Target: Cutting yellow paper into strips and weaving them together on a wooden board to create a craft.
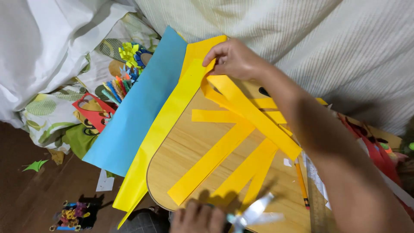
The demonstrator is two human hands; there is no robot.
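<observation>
Our right hand [235, 58] reaches across the bench [181, 151], fingers pinched on the top end of a long yellow strip [254, 114] that runs down and to the right from the grip. Our left hand [198, 218] sits at the bottom edge of the view, closed around scissors [252, 213]; the blades are blurred, so we cannot tell whether they are parted. The two hands are well apart, one at the far side of the bench, one at the near side.

More yellow strips [215, 157] lie fanned out on the rounded wooden bench between the hands, some crossing under the held strip. A full yellow sheet [159, 138] lies along the left edge of the bench and overhangs it, and a blue sheet [138, 108] lies just beside it, partly under it. A pencil [301, 183] and a ruler [317, 203] lie at the right edge of the bench, under our right forearm.

Left of the blue sheet we see a red cut-out [92, 112] and a bunch of coloured paper flowers [125, 69] on a patterned cloth [47, 112]. On the floor [26, 194] lie a green scrap [35, 165] and a small heap of coloured bits [71, 215]. White bedding [345, 47] fills the top of the view.
</observation>
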